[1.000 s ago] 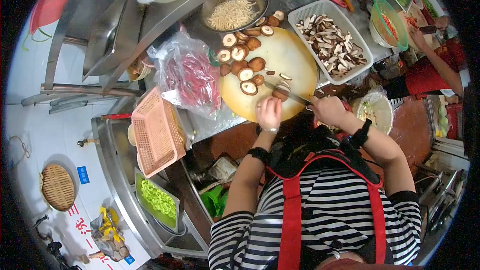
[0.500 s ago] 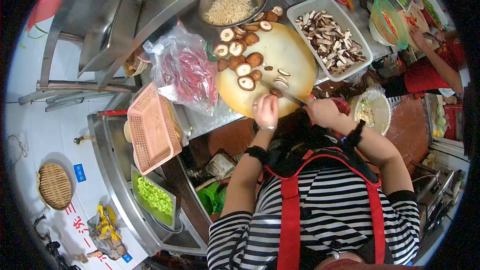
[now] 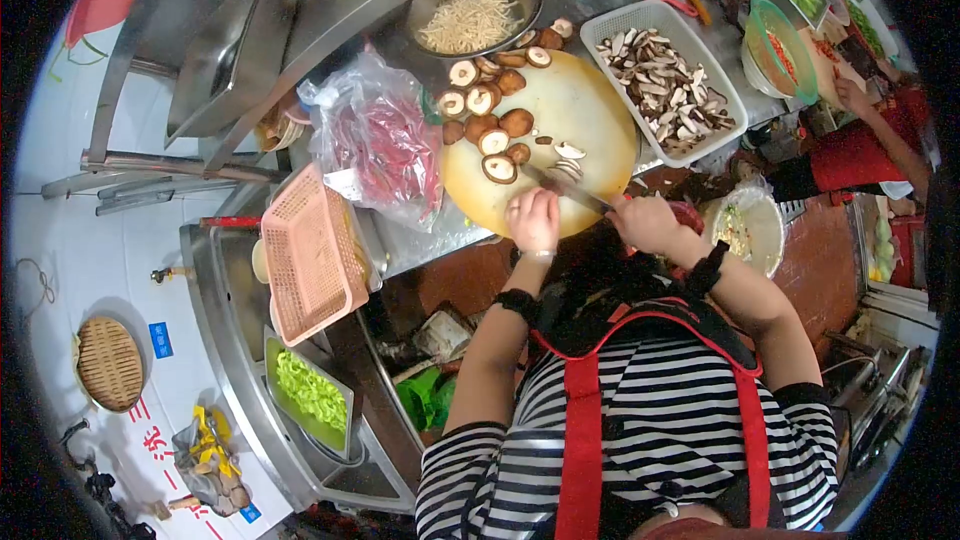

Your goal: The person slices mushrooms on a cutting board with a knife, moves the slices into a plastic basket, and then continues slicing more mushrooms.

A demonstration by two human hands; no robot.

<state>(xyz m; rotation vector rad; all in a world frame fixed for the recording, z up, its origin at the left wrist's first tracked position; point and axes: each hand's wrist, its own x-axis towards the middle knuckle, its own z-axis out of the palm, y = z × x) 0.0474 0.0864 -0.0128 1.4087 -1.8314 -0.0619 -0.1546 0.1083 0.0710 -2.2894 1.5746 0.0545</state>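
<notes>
A round pale cutting board (image 3: 585, 105) lies on the steel counter. Several whole brown mushrooms (image 3: 495, 110) sit along its left side, and a few fresh slices (image 3: 570, 152) lie near the middle. My left hand (image 3: 534, 220) presses a mushroom down at the board's near edge; the mushroom is mostly hidden under my fingers. My right hand (image 3: 648, 223) grips the handle of a knife (image 3: 568, 190), whose blade reaches left across the board to my left fingertips.
A white basket (image 3: 605, 28) of sliced mushrooms stands right of the board. A bag of red chillies (image 3: 382, 145), a pink basket (image 3: 305, 255), a steel bowl of pale shreds (image 3: 470, 22) and a green-rimmed bowl (image 3: 778, 45) are around. Another person's arm (image 3: 880, 125) works at far right.
The mushroom under the knife has become slices that now lie on the board. My hands stay at the board's near edge, with the blade still beside my left fingers.
</notes>
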